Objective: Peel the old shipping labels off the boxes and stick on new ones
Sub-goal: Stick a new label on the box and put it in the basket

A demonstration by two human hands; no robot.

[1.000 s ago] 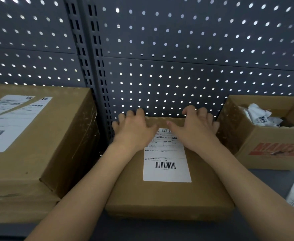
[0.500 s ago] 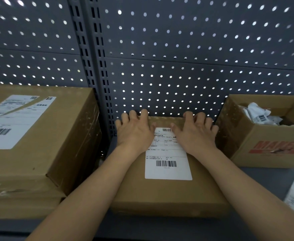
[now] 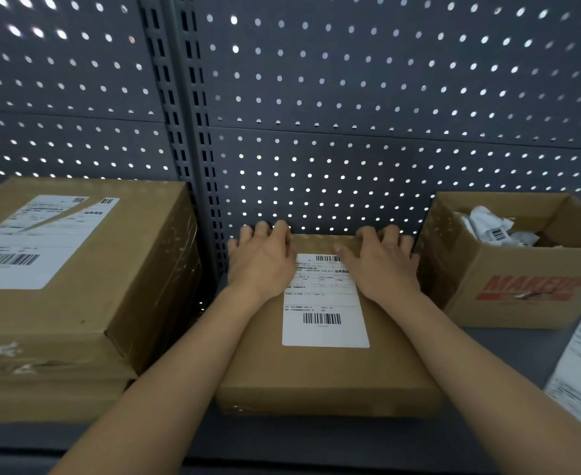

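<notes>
— label (image 3: 325, 303)?
— white, printed, barcode near its close end. it lies flat, centred on the low box (image 3: 327, 375), long side running away from the person, print upright.
— hands?
— left hand (image 3: 261, 265) and right hand (image 3: 381, 269) are palms down, fingers spread, pressing the box beside the label's far end.

A flat brown cardboard box (image 3: 327, 378) lies in the middle of the shelf, closed, with a white shipping label (image 3: 325, 313) stuck flat on its top — barcodes at the label's far and near ends. To the left sits a taller closed carton (image 3: 138, 269) on another box; its large white label (image 3: 25, 248) shows a diagonal split near the far edge. At the right edge lie blurred white label sheets (image 3: 580, 365).
</notes>
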